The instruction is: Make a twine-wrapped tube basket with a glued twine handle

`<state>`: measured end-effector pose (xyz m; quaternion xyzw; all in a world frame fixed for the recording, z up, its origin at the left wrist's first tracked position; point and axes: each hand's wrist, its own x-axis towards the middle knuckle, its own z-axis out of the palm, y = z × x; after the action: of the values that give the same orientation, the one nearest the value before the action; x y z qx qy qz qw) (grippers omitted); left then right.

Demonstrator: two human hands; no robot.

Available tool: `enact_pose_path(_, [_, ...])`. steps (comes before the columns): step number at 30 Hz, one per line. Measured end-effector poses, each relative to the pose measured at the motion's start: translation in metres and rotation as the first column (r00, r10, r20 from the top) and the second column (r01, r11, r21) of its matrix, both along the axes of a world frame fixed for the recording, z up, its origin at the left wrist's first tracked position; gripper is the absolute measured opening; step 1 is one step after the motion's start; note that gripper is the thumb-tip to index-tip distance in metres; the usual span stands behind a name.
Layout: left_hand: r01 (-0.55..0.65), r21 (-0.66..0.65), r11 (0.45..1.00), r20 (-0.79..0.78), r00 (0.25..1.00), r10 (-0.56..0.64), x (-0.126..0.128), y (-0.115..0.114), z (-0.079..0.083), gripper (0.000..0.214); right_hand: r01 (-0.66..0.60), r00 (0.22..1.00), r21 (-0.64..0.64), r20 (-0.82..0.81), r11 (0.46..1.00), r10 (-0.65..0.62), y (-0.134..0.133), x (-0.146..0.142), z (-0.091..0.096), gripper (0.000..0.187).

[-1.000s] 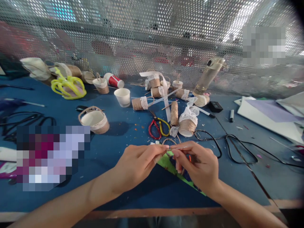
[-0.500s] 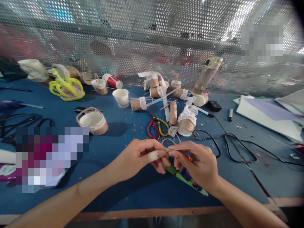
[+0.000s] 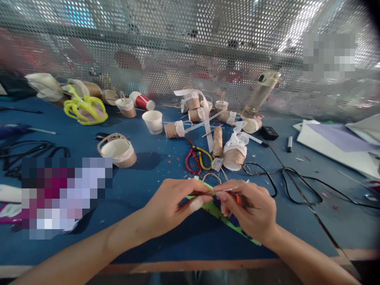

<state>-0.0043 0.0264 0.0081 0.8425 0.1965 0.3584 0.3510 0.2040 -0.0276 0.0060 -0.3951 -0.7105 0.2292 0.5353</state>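
My left hand (image 3: 178, 200), with a pale bandage on its thumb, pinches one side of a thin strand that looks like twine (image 3: 214, 192). My right hand (image 3: 249, 208) pinches the same strand close beside it, and a thin shiny end sticks out past those fingers. Just beyond the fingertips a loop of brown twine (image 3: 211, 174) curves on the table. Under the hands lies a flat green-edged piece (image 3: 218, 215), partly covered by them. A twine spool (image 3: 217, 141) and red-and-yellow-handled scissors (image 3: 194, 158) lie ahead.
A twine-wrapped cup with a handle (image 3: 121, 154) stands left, near a white paper cup (image 3: 153, 122). A lace-trimmed cup (image 3: 234, 156) lies beyond my right hand. Black cable (image 3: 299, 190) runs rightward. Behind are a bottle (image 3: 259, 95) and a perforated metal screen (image 3: 166, 51).
My left thumb and fingers have shifted along the strand, and the fingers are less curled under it. The right hand keeps its pinch, slightly lower in the picture.
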Motion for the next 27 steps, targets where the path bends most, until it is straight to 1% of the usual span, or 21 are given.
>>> enact_pose_path(1, [0.075, -0.157, 0.985, -0.032, 0.996, -0.081, 0.001, 0.001, 0.003, 0.014, -0.012, 1.0, 0.017, 0.013, 1.0, 0.012, 0.001, 0.001, 0.001, 0.017])
enact_pose_path(2, [0.143, -0.29, 0.946, -0.032, 0.987, -0.159, 0.001, 0.002, 0.006, 0.021, -0.025, 0.999, 0.032, 0.024, 0.999, 0.024, 0.001, 0.001, 0.001, 0.017])
enact_pose_path(3, [0.192, -0.399, 0.897, -0.007, 0.977, -0.212, 0.002, 0.002, 0.009, 0.025, -0.036, 0.999, 0.04, 0.032, 0.999, 0.035, 0.002, 0.002, 0.002, 0.017])
enact_pose_path(5, [0.236, -0.547, 0.803, 0.059, 0.968, -0.244, 0.002, 0.002, 0.012, 0.027, -0.045, 0.999, 0.032, 0.026, 0.998, 0.045, 0.003, 0.002, 0.002, 0.016])
enact_pose_path(7, [0.234, -0.625, 0.745, 0.113, 0.971, -0.21, 0.003, 0.001, 0.011, 0.023, -0.036, 0.999, 0.005, -0.004, 0.999, 0.036, 0.004, 0.001, 0.002, 0.014])
enact_pose_path(10, [0.225, -0.685, 0.692, 0.168, 0.974, -0.15, 0.003, -0.001, 0.006, 0.018, -0.014, 0.999, -0.042, -0.048, 0.999, 0.012, 0.004, 0.0, 0.001, 0.011])
enact_pose_path(13, [0.222, -0.718, 0.659, 0.203, 0.973, -0.106, 0.005, -0.002, 0.004, 0.014, -0.022, 0.998, -0.055, -0.064, 0.998, 0.018, 0.003, 0.0, -0.001, 0.008])
enact_pose_path(15, [0.211, -0.729, 0.651, 0.214, 0.974, -0.075, 0.006, -0.002, 0.004, 0.012, -0.028, 0.999, -0.047, -0.042, 0.998, 0.026, 0.003, 0.0, -0.001, 0.009])
enact_pose_path(17, [0.182, -0.719, 0.671, 0.205, 0.978, -0.046, 0.007, -0.003, 0.004, 0.011, -0.012, 1.0, -0.047, -0.018, 0.999, 0.012, 0.002, 0.001, 0.0, 0.01])
enact_pose_path(18, [0.158, -0.697, 0.699, 0.191, 0.981, -0.031, 0.007, -0.003, 0.004, 0.011, 0.0, 1.0, -0.048, -0.011, 0.999, 0.0, 0.002, 0.001, 0.0, 0.01])
enact_pose_path(19, [0.127, -0.658, 0.743, 0.175, 0.985, -0.013, 0.006, -0.004, 0.004, 0.011, 0.012, 1.0, -0.049, -0.008, 0.999, -0.012, 0.001, 0.0, 0.0, 0.009])
enact_pose_path(20, [0.083, -0.589, 0.804, 0.152, 0.988, 0.009, 0.006, -0.005, 0.003, 0.009, 0.021, 1.0, -0.049, -0.008, 0.999, -0.021, 0.0, 0.0, 0.0, 0.009])
enact_pose_path(21, [0.025, -0.487, 0.873, 0.125, 0.991, 0.041, 0.005, -0.006, 0.001, 0.005, 0.025, 1.0, -0.047, -0.01, 0.999, -0.025, 0.0, -0.001, 0.0, 0.009])
enact_pose_path(22, [-0.036, -0.365, 0.93, 0.104, 0.991, 0.079, 0.004, -0.007, 0.0, 0.004, 0.024, 1.0, -0.045, -0.013, 0.999, -0.024, -0.001, -0.001, 0.0, 0.01])
enact_pose_path(23, [-0.102, -0.212, 0.972, 0.078, 0.99, 0.121, 0.003, -0.007, -0.002, 0.007, 0.022, 1.0, -0.043, -0.016, 0.999, -0.022, -0.002, -0.001, 0.0, 0.01])
enact_pose_path(24, [-0.16, -0.09, 0.983, 0.08, 0.983, 0.167, 0.001, -0.007, -0.004, 0.013, 0.02, 1.0, -0.041, -0.02, 0.999, -0.02, -0.002, -0.002, -0.001, 0.011])
enact_pose_path(25, [-0.178, -0.028, 0.984, 0.082, 0.98, 0.18, 0.001, -0.007, -0.005, 0.016, 0.015, 1.0, -0.039, -0.024, 0.999, -0.016, -0.002, -0.001, -0.001, 0.011])
enact_pose_path(26, [-0.156, -0.039, 0.987, 0.061, 0.986, 0.158, 0.0, -0.006, -0.005, 0.015, 0.006, 1.0, -0.036, -0.023, 0.999, -0.007, -0.001, -0.001, -0.001, 0.012])
enact_pose_path(27, [-0.1, -0.106, 0.989, 0.044, 0.993, 0.105, 0.0, -0.005, -0.005, 0.012, -0.007, 1.0, -0.028, -0.02, 1.0, 0.007, 0.0, 0.0, -0.001, 0.013])
